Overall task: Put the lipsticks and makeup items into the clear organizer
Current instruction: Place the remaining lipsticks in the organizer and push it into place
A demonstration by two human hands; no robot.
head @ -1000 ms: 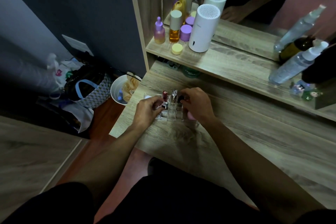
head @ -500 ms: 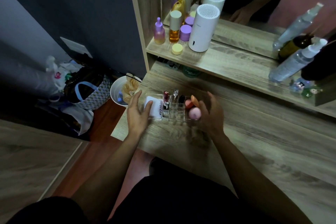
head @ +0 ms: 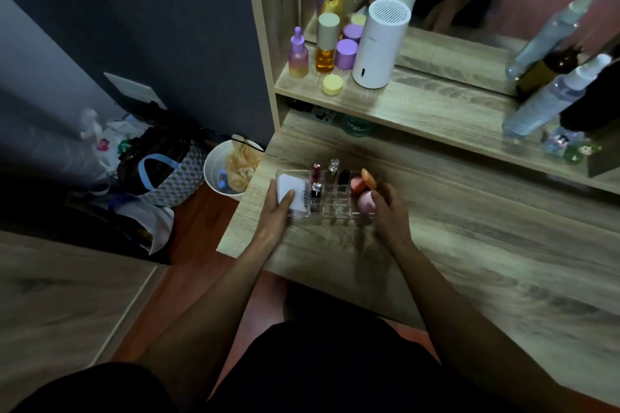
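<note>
Two hands frame the clear organizer (head: 330, 206) at centre frame on the desk (head: 469, 261): the left hand (head: 276, 211) rests fingers flat on a white compact (head: 291, 193) in its left end, the right hand (head: 389, 208) cups the right end, open. Four lipsticks (head: 315, 173) stand in slots; three rounded sponges (head: 365, 201) fill the right side. Nothing loose shows on the desk nearby, so the job looks nearly done.

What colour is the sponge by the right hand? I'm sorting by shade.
Pink, the egg-shaped sponge at the organizer's right end; clearest in the head view.
</note>
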